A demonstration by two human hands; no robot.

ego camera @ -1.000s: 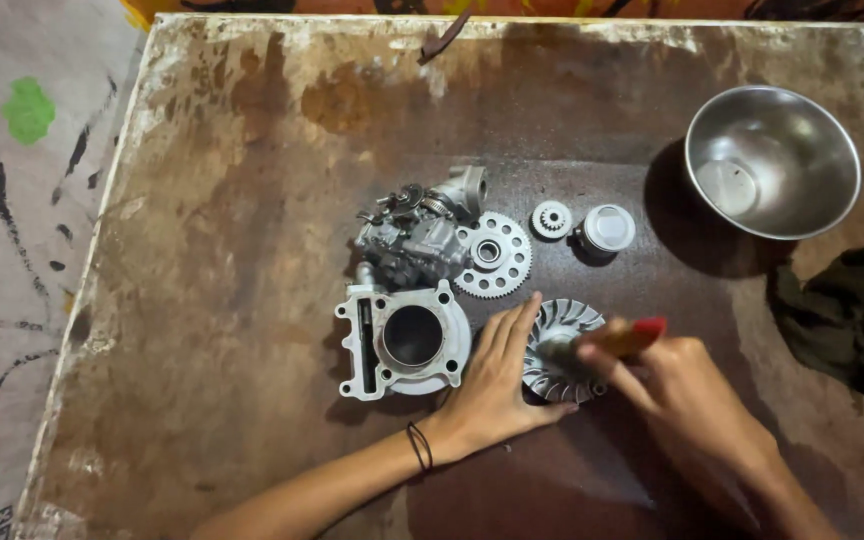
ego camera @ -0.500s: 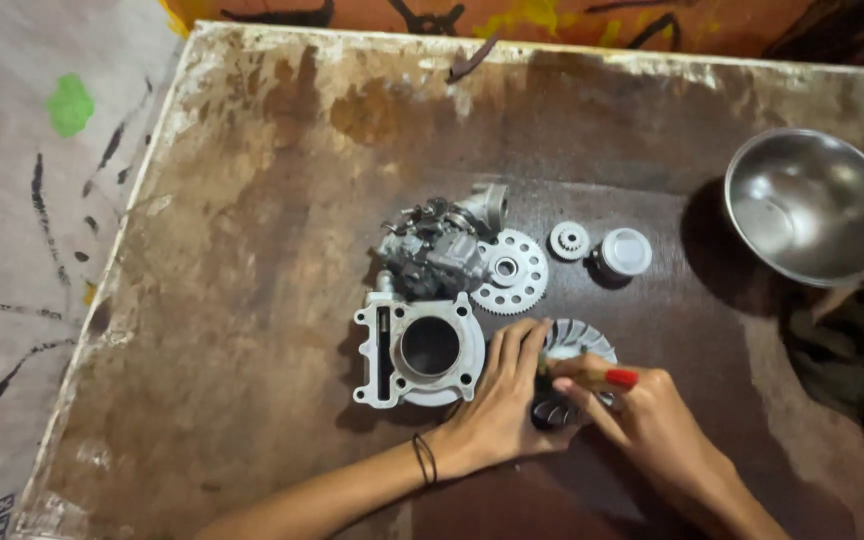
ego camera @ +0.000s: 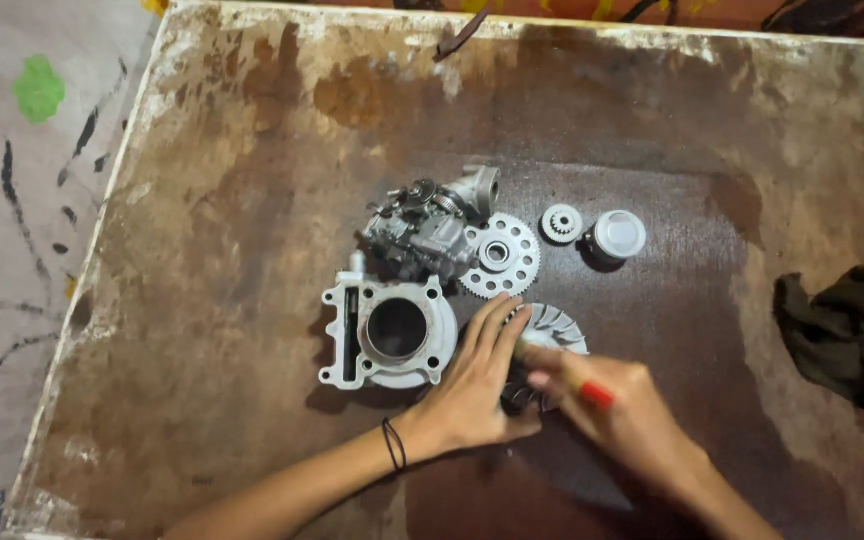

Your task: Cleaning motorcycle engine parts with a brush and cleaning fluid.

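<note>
Six metal parts are counted on the stained brown table (ego camera: 252, 200), with one dark rag (ego camera: 852, 325) lying well apart at the right edge. One finned round pulley half (ego camera: 557, 335) is pinned to the table near the middle by the left hand (ego camera: 477, 385), whose fingers (ego camera: 497, 320) are spread flat over its left part rather than curled round it. One dark band is worn at the left wrist. The right hand (ego camera: 617, 410) is clenched on one red-handled tool (ego camera: 592, 393), the fingers closed tight around the handle; the working end is pressed against the pulley half and is hidden by the hands, so its kind cannot be told.

Just left of the pulley half, one pale cylinder block (ego camera: 389, 332) with a single round bore is laid flat. Above it, one cylinder head assembly (ego camera: 427, 228) is set, touching or nearly touching one large toothed sprocket (ego camera: 499, 255) with ring-spaced holes. To the right of the sprocket, one small gear (ego camera: 560, 222) and one short piston (ego camera: 617, 235) are placed near each other.
</note>
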